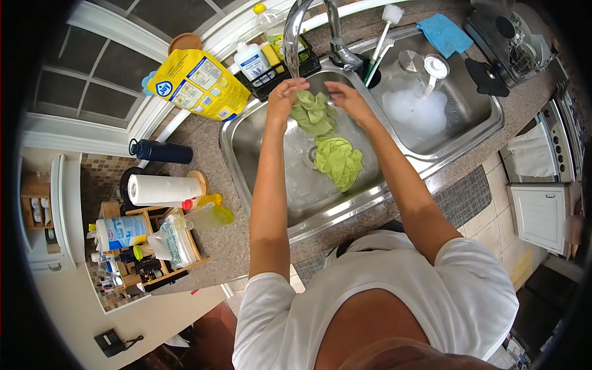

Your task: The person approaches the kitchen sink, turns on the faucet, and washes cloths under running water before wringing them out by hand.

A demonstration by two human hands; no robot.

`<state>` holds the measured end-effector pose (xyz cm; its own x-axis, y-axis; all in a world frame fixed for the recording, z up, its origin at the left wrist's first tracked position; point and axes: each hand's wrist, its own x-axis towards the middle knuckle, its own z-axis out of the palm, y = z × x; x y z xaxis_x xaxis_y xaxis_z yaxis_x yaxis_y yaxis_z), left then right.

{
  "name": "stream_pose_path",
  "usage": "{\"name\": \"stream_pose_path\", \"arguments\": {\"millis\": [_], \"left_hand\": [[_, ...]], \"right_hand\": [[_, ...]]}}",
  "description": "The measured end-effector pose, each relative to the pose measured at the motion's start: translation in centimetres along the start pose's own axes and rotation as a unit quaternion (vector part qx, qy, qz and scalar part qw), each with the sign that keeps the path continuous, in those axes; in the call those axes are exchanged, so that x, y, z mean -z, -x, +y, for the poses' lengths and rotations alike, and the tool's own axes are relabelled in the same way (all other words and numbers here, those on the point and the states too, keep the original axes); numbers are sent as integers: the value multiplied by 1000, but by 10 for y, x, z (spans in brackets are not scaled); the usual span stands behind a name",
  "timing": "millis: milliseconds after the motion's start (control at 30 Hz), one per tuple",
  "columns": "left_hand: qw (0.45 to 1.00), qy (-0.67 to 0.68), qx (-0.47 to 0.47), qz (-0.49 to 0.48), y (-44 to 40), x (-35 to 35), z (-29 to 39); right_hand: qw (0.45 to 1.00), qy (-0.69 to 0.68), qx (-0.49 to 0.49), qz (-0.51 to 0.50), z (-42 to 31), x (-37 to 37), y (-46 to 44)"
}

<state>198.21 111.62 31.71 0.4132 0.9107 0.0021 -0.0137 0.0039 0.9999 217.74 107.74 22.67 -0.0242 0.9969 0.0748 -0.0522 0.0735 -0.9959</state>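
Under the faucet (295, 37), a green cloth (313, 115) hangs over the left sink basin (253, 132). My left hand (285, 97) is at the cloth's upper left corner, fingers closed on it, beside the running water. To the right of the cloth, my right hand (346, 98) is raised with its fingers apart and does not appear to hold anything. A second, brighter green cloth (339, 163) lies crumpled in the basin, over part of the drain.
The right basin (478, 117) holds a clear pitcher (410, 68) and suds. A black caddy (265, 86) with bottles stands behind the left basin. A yellow pouch (203, 83), paper towels (161, 189) and a soap bottle (209, 216) stand left. A blue cloth (444, 35) lies at the back right.
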Motion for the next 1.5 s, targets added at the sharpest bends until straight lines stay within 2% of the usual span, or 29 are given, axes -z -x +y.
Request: {"name": "stream_pose_path", "arguments": {"millis": [33, 100, 200, 300, 400, 500, 600, 700, 800, 900, 1000, 1133, 1233, 1267, 1367, 1467, 1500], "left_hand": [[1000, -12, -5, 1, -1, -2, 0], [1000, -25, -19, 0, -5, -6, 3], [999, -21, -41, 8, -6, -9, 12], [999, -15, -44, 26, -5, -5, 21], [998, -19, -41, 53, 0, 6, 14], [997, -9, -35, 75, 4, 16, 0], [994, 23, -31, 98, 6, 19, -7], [990, 66, -33, 121, 7, 17, -6], [988, 90, -45, 120, 6, 18, -4], [990, 75, -37, 118, 7, 23, -5], [993, 50, -18, 108, 8, 26, -11], [994, 31, -26, 101, 17, 2, 6], [995, 10, -45, 91, 19, -1, 25], [995, 2, -54, 87, 20, 0, 30], [992, 30, -79, 97, 28, -1, 44], [990, 22, -84, 107, 33, 8, 44], [989, 20, -87, 116, 36, 10, 44]], "right_hand": [[998, -53, 22, -3, -20, -8, 0], [998, -21, 45, -44, -46, -23, -3], [995, 26, 66, -71, -44, -33, -12], [985, 144, -31, -95, -33, -25, -18], [968, 237, 83, -6, -29, -20, -17], [993, 111, 8, -33, -33, -16, -14], [983, 176, 50, -24, -48, -12, -6], [964, 230, 120, -54, -32, -4, 1], [961, 224, 107, -120, 0, 5, 2], [985, 155, 72, -29, -2, 6, -1], [980, 131, 119, -88, -33, -5, -6], [977, 136, 87, -139, -22, -38, -8], [996, 74, 47, -30, -14, -63, 4], [996, 67, 61, -7, -16, -67, 11], [978, 153, 140, -10, -5, -63, 16], [975, 201, 95, -22, 3, -49, 16], [984, 161, 74, 1, 4, -44, 13]]}}
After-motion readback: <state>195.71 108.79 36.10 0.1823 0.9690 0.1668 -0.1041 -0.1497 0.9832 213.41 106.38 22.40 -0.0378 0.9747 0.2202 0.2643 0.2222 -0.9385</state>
